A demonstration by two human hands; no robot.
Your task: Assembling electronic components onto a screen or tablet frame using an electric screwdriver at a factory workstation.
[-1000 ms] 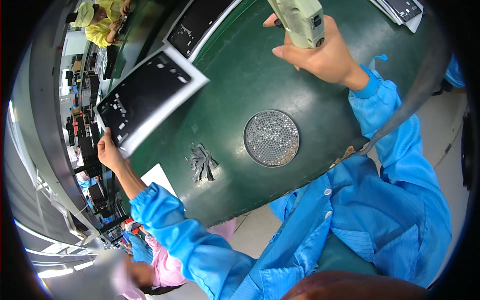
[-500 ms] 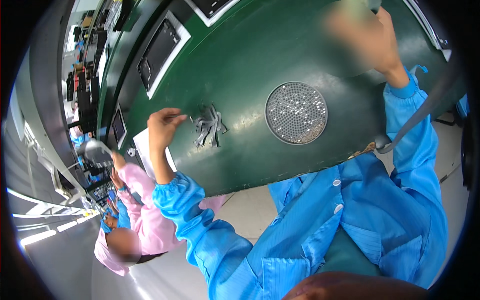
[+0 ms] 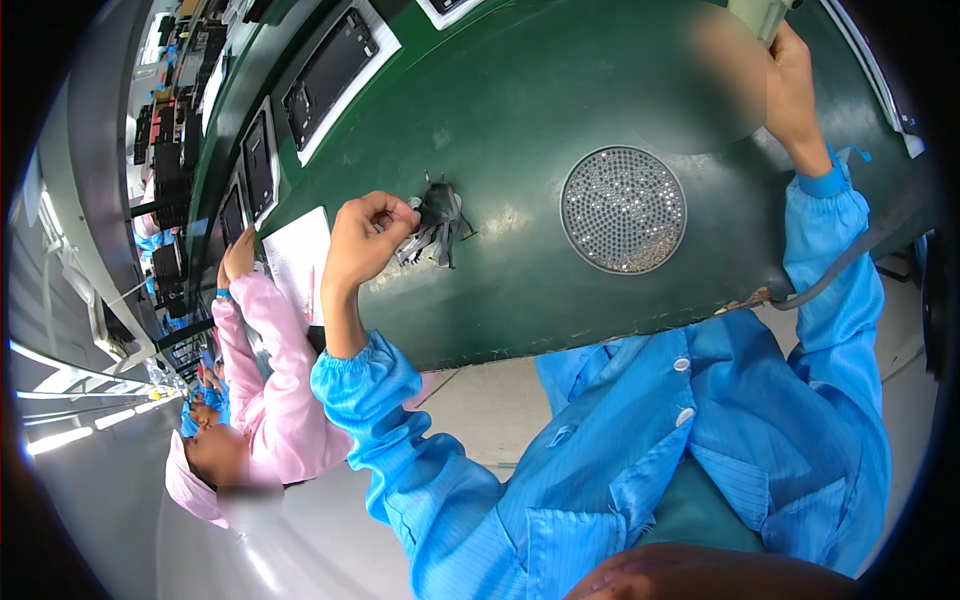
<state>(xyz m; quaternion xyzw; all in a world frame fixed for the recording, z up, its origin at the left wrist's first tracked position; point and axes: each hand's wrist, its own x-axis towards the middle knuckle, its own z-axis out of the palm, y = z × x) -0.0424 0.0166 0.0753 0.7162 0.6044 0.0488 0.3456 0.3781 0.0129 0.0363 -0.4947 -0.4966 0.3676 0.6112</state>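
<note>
My left hand (image 3: 368, 240) is closed in a pinch at the edge of a small pile of grey and black strips (image 3: 440, 225). What its fingertips hold, if anything, is too small to make out. At the upper right, my right hand (image 3: 793, 95) is wrapped round a pale green tool (image 3: 757, 14), cut off by the picture's edge. A blur hides part of that hand and the area left of it. Between my hands lies a round grey perforated tray (image 3: 568, 215) with many small shiny pieces in its holes and loose ones heaped at its lower right.
Black frame-like panels on white sheets (image 3: 335, 75) line the far left of the green table (image 3: 520, 290). A lined paper (image 3: 298, 255) lies near a co-worker in pink (image 3: 290, 380). A grey cable (image 3: 850, 258) crosses the table's right edge, which is chipped nearby.
My left hand has moved right and up to the pile of strips. The right hand has shifted slightly right with the tool. The co-worker's arms now reach toward a panel.
</note>
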